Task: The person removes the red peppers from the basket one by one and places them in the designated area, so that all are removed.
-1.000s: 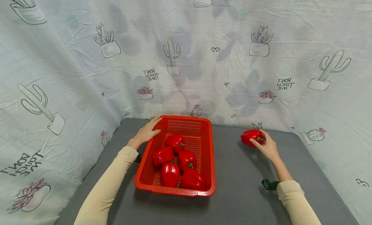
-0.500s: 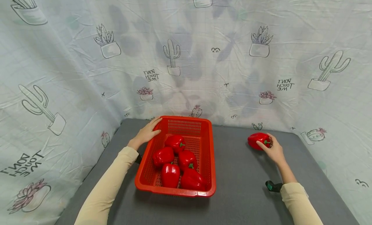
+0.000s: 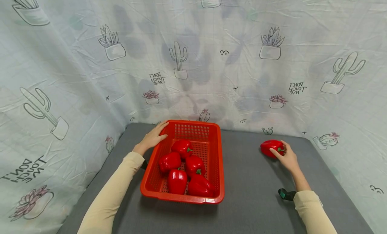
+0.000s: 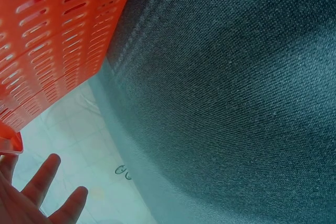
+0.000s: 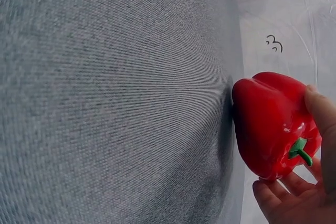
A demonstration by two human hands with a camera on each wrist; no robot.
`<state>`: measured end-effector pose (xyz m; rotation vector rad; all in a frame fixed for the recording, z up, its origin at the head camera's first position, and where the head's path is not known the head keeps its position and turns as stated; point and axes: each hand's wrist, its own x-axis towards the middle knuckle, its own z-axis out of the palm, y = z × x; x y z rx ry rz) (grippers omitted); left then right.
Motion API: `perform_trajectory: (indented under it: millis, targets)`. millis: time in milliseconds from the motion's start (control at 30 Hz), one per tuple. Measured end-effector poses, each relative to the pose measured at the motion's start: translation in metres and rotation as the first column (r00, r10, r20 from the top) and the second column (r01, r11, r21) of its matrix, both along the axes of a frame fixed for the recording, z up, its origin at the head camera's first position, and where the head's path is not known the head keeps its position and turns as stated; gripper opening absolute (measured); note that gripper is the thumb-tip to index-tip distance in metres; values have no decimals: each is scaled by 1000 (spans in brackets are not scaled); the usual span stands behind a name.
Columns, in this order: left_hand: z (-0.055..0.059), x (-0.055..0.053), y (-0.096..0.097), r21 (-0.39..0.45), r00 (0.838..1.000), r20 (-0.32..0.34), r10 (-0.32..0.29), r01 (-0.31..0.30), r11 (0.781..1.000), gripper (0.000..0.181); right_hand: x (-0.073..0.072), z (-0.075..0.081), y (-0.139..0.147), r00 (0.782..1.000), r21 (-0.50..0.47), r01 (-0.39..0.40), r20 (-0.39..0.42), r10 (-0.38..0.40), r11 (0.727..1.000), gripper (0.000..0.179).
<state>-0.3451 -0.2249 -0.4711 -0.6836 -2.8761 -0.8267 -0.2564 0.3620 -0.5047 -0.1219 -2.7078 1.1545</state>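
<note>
My right hand (image 3: 289, 158) holds a glossy red bell pepper (image 3: 269, 148) at its green-stem end, at the table's back right. The right wrist view has the thumb on one side of this bell pepper (image 5: 273, 124) and fingers on the other; its far end is at or just above the grey cloth. My left hand (image 3: 152, 137) rests on the left rim of a red plastic basket (image 3: 221, 160), thumb over the inner side. In the left wrist view, fingers (image 4: 44, 177) spread straight beside the rim. Several red bell peppers (image 3: 177, 182) lie in the basket.
The basket stands left of the middle on a grey cloth-covered table (image 3: 251, 200). A pale curtain (image 3: 193, 59) printed with cacti hangs close behind the table and along both sides. A black strap with a green patch (image 3: 286, 194) sticks out by the right wrist.
My right hand has carried the bell pepper to the right and a little nearer, with less movement in the last half second. The left hand and the basket have stayed in place.
</note>
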Motion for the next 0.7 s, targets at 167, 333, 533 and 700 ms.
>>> perform_trajectory:
  millis: [167,333,533,700]
  targets:
    - [0,0,0,-8,1000,7,11,-10,1000,61,1,2,1,1000,-1,-9,19,9,1000,84]
    - [-1,-1,0,-7,1000,6,14,-14,1000,61,1,5,0,999,25,-7,38,6,1000,83]
    - [-1,-1,0,-5,1000,10,13,-13,1000,61,0,3,1,999,48,-17,34,16,999,82]
    - [-1,-2,-1,-1,1000,16,14,-14,1000,61,-1,4,0,999,38,-30,24,29,999,81]
